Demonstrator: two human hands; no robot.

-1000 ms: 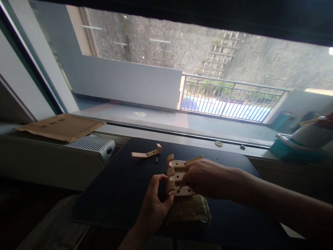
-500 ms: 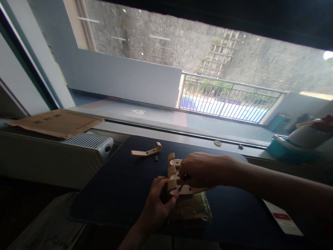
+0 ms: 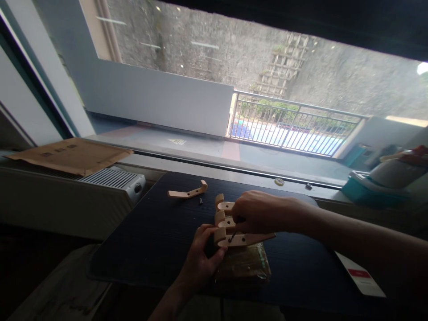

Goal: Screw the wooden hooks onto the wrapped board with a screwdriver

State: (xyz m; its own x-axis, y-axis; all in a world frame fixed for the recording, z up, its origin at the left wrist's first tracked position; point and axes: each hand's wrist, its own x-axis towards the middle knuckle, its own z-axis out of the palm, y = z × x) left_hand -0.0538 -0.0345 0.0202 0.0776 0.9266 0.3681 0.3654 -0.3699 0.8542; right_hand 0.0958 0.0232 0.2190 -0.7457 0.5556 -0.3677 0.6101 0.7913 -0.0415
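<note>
Three pale wooden hooks lie side by side on a tape-wrapped block (image 3: pixel 245 267) on a dark table. With fingers and thumb, my left hand (image 3: pixel 202 256) grips the curled end of the nearest wooden hook (image 3: pixel 237 240). My right hand (image 3: pixel 254 211) is closed above the hooks around a thin dark tool (image 3: pixel 232 236), whose handle is hidden in the fist. The tool's tip meets a hole in the nearest hook. Parts of the middle hook (image 3: pixel 227 222) and the far hook (image 3: pixel 225 206) are covered by my right hand.
Another wooden hook (image 3: pixel 189 193) lies at the table's far left, with small screws (image 3: pixel 201 201) beside it. A white and red card (image 3: pixel 361 276) is at the right. A tape roll (image 3: pixel 279 182) sits on the windowsill. A brown envelope (image 3: pixel 72 156) rests on the radiator (image 3: pixel 130 183).
The view has shifted slightly. Both hands keep their places at the nearest hook; my right hand has turned a little, and the tool has turned with it.
</note>
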